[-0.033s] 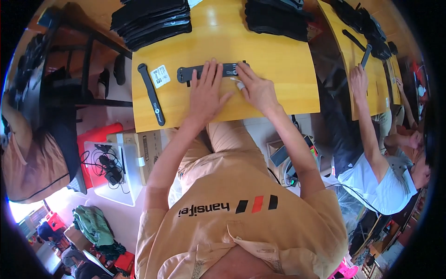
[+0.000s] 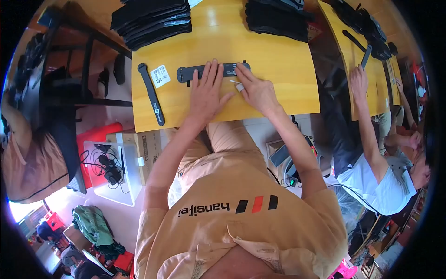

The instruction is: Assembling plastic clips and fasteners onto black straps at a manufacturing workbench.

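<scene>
On near table (image 2: 292, 93) | black strap (image 2: 229, 70) flat, seemingly mid-handling | left hand (image 2: 206, 96) open atop; right hand (image 2: 261, 94) at right end, grip unclear | second strap (image 2: 152, 95), left, untouched

On the worktop (image 2: 283, 95) before me, a strap (image 2: 229, 69) lies crosswise under the fingers of my left hand (image 2: 209, 93) and, at its right end, my right hand (image 2: 258, 90). Left of it is a label (image 2: 160, 76), then a second strap (image 2: 152, 95) pointing away from me. Behind these, a left stack (image 2: 153, 25) and a right stack (image 2: 276, 21) sit well apart. Lower, to my left, a bin (image 2: 132, 186) holds cables (image 2: 110, 168).
</scene>
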Motion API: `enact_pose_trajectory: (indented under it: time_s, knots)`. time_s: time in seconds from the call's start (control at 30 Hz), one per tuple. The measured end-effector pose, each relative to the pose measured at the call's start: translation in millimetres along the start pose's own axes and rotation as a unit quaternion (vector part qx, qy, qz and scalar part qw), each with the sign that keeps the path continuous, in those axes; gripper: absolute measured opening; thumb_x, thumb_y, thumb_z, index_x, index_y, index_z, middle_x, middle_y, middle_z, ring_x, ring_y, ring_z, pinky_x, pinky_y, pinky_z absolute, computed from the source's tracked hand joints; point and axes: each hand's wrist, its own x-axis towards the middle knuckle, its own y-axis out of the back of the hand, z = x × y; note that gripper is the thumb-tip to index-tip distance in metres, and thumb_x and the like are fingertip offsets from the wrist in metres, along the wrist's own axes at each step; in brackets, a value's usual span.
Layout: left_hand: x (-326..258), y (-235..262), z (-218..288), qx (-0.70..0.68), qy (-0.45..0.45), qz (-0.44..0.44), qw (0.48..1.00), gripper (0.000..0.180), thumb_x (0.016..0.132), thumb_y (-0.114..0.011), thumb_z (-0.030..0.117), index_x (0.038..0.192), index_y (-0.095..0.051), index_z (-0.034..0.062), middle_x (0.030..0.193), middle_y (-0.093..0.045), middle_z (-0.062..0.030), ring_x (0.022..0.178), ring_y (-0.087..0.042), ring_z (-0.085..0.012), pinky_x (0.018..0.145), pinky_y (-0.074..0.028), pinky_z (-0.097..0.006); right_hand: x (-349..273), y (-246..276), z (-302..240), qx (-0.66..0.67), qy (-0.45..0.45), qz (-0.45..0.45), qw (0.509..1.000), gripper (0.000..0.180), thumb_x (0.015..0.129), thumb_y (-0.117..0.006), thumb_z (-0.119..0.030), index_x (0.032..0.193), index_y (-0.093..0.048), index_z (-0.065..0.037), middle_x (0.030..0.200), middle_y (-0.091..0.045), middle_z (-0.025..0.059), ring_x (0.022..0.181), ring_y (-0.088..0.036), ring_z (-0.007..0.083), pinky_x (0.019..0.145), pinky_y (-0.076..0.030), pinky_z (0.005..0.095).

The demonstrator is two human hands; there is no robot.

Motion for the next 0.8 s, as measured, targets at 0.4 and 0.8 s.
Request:
enact_pose_trajectory:
  time_s: [0.4,0.8]
  knots:
    - [-1.5,0.3,-3.6,0.0,0.007,-0.051,0.999,0.076,0.079,-0.051,0.049,0.135,-0.026,0.0047,0.142,-0.022,-0.0111,0.131,-0.021,-0.025,0.104,-0.016,-0.048,4.4,4.1,-4.5,-0.077,-0.012,-0.144,0.986,0.047,0.082,-0.054,-0.029,0.122,-0.048,-0.005,0.132,-0.041,0.0035,0.079,-0.062,0.0237,0.061,-0.051,0.0326]
    - [-26.1,11.1,-27.0,0.043,0.071,-0.042,0.996,0.077,0.08,-0.05,0.05,0.138,-0.021,0.0085,0.144,-0.016,-0.0117,0.133,-0.017,-0.0264,0.104,-0.014,-0.049,-5.9,5.6,-0.6,-0.058,-0.023,-0.086,0.994,0.043,0.083,-0.052,-0.029,0.121,-0.049,-0.008,0.133,-0.041,-0.0003,0.072,-0.063,0.0256,0.058,-0.052,0.0355]
